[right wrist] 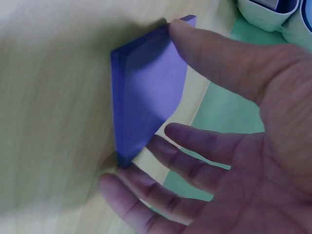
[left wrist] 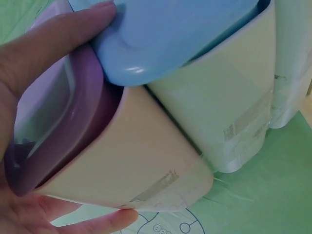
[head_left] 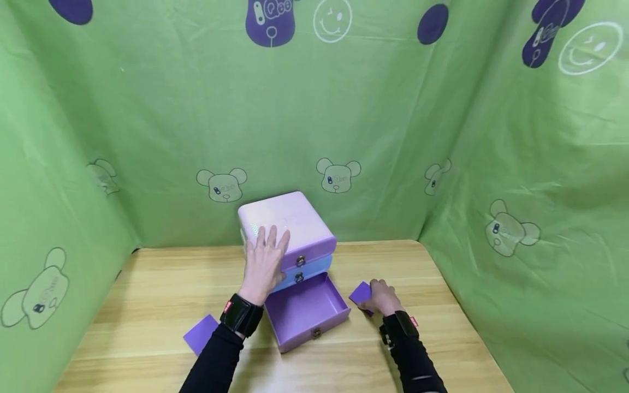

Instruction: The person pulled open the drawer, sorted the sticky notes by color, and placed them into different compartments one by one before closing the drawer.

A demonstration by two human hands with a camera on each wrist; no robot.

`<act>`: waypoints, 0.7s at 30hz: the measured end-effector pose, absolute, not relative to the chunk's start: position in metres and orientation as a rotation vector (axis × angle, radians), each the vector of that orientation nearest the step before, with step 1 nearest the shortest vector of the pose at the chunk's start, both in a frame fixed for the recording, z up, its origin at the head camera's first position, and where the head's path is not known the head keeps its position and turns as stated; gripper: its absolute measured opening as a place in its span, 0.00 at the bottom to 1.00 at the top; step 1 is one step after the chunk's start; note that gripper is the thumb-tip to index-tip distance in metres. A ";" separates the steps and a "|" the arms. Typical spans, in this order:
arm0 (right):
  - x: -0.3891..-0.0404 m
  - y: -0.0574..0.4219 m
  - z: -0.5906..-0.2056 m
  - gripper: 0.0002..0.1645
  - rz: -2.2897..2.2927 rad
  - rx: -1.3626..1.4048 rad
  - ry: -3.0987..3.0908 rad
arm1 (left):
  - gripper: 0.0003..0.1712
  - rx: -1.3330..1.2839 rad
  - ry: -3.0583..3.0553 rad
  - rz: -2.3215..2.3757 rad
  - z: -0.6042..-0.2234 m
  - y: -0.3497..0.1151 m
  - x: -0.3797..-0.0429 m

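Note:
A small drawer box (head_left: 290,218) stands at the back of the table, its top pale pink. My left hand (head_left: 263,265) rests on its top with fingers spread. In the left wrist view the thumb lies on the blue drawer front (left wrist: 146,44). Below, a purple drawer (head_left: 307,311) is pulled out toward me, with nothing inside. To the right of it my right hand (head_left: 385,299) holds a purple square pad (right wrist: 151,83) by its edges, thumb on one side and fingertips on the other, close over the table.
Another purple square (head_left: 200,334) lies on the wooden table (head_left: 147,305) beside my left forearm. Green printed cloth (head_left: 344,109) hangs behind the table and along both sides. Small metal knobs (head_left: 316,332) stick out from the drawer fronts.

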State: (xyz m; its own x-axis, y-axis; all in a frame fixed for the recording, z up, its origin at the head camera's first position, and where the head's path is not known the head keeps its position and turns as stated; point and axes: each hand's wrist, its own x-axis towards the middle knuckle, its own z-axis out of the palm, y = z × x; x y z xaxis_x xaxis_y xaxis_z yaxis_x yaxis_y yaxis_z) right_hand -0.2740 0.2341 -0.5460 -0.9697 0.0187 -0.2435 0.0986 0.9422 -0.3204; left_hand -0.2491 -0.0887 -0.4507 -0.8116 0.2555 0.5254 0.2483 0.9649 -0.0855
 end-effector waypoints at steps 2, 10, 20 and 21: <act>-0.275 0.234 -0.547 0.45 -0.504 0.098 2.863 | 0.65 -0.349 -2.551 0.019 -0.451 -0.089 -0.249; -0.279 0.234 -0.550 0.48 -0.522 0.173 2.865 | 0.65 -0.335 -2.571 0.010 -0.453 -0.088 -0.247; -0.280 0.238 -0.554 0.55 -0.564 0.302 2.822 | 0.70 -0.333 -2.598 0.008 -0.454 -0.089 -0.247; -0.280 0.238 -0.555 0.56 -0.567 0.306 2.819 | 0.70 -0.333 -2.597 0.012 -0.455 -0.089 -0.247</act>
